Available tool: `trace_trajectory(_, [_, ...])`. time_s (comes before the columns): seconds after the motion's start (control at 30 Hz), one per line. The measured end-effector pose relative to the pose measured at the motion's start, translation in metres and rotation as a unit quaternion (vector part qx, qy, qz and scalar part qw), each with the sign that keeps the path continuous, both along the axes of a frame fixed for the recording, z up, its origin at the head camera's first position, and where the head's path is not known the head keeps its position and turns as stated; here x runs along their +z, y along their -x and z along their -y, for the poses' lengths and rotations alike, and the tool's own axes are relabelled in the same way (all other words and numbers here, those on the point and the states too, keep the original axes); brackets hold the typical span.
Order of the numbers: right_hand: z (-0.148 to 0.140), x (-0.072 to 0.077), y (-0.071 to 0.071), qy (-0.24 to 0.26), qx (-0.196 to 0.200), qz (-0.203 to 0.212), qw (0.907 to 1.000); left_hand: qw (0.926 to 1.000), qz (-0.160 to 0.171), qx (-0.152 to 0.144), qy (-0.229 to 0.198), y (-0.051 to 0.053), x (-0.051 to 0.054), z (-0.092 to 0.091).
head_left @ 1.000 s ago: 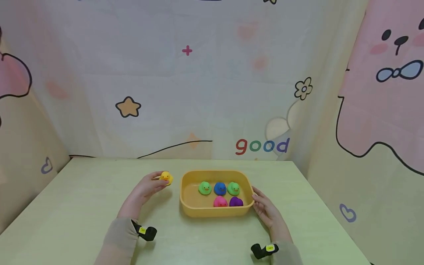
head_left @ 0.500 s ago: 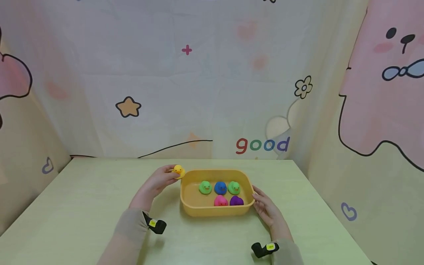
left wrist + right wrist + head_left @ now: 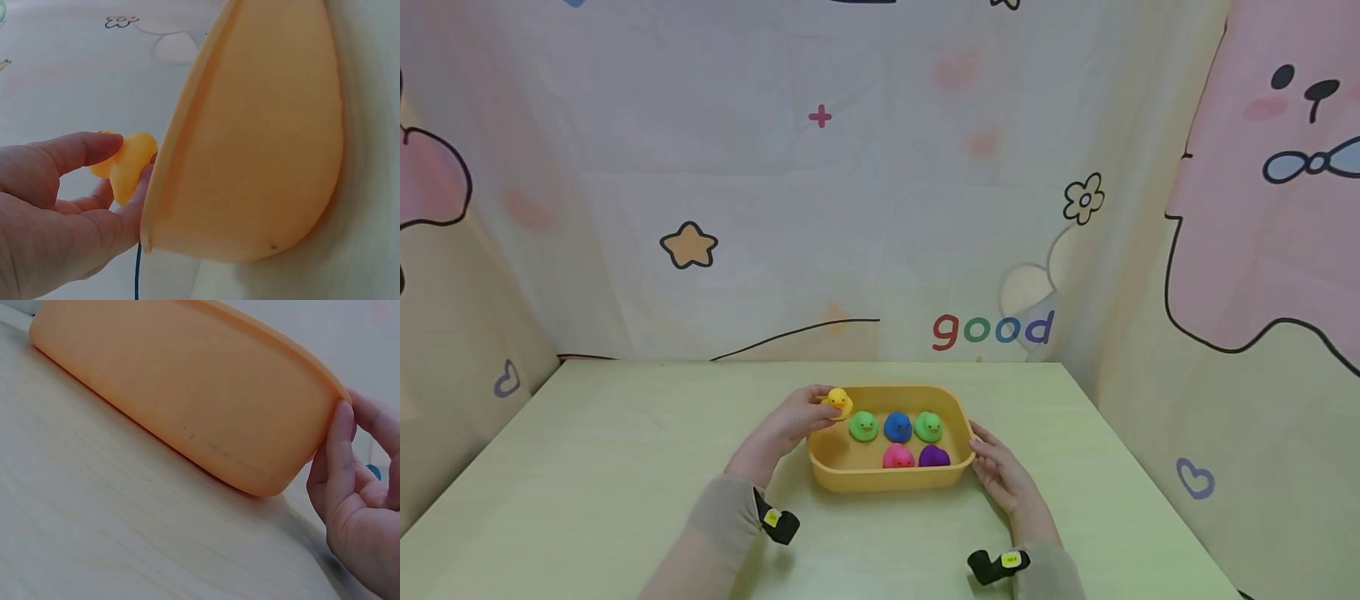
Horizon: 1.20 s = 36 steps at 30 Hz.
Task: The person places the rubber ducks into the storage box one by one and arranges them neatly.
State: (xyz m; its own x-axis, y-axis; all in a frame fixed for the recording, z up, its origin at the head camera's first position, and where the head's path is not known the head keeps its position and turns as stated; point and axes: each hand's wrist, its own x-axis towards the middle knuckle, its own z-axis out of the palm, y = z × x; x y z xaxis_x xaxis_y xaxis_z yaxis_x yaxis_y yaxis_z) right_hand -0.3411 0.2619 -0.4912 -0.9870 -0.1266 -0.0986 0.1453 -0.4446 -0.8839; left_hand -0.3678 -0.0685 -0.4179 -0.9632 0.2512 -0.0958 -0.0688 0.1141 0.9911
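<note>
A yellow toy duck (image 3: 838, 402) is pinched between the thumb and fingers of my left hand (image 3: 790, 423), over the left end of a yellow-orange plastic bin (image 3: 887, 480). In the left wrist view, the toy duck (image 3: 132, 165) shows beside the bin's rim (image 3: 181, 119). Inside the bin sit a green duck (image 3: 863, 427), a blue duck (image 3: 898, 427), another green duck (image 3: 928, 427), a pink duck (image 3: 898, 456) and a purple duck (image 3: 934, 456). My right hand (image 3: 1006, 477) grips the bin's right end at the rim, fingers curled, as the right wrist view shows.
The bin stands on a pale wood-grain table (image 3: 587, 467). Behind it hangs a printed cloth backdrop (image 3: 760, 183), with cloth walls on both sides. Black wrist cameras (image 3: 781, 525) are strapped over both sleeves.
My left hand has carried the yellow duck rightward, rising to the bin's left rim and then dipping in over its left end. The right hand and the bin have stayed in place.
</note>
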Motion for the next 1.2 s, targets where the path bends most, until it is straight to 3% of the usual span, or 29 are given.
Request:
trace_trajectory(0.27, [0.000,0.001,0.000,-0.010,-0.008,0.004,0.9999,0.9987,-0.002,-0.015,0.049,-0.007,0.001,-0.021])
trace_trajectory(0.57, [0.003,0.004,0.001,0.016,0.001,0.026,0.9995,0.9927,-0.016,-0.024,0.117,-0.013,-0.008,-0.033])
trace_trajectory(0.73, [0.005,0.004,0.001,0.007,0.004,0.019,0.9998,0.9794,-0.053,-0.033,0.192,-0.017,-0.008,-0.038])
trace_trajectory(0.97, [0.005,0.003,0.001,0.001,-0.001,0.011,0.9999,0.9548,-0.092,-0.045,0.279,-0.018,-0.012,-0.043])
trace_trajectory(1.2, [0.007,0.002,0.001,-0.001,-0.006,0.022,0.9997,0.9324,-0.117,-0.039,0.340,-0.017,-0.017,-0.046])
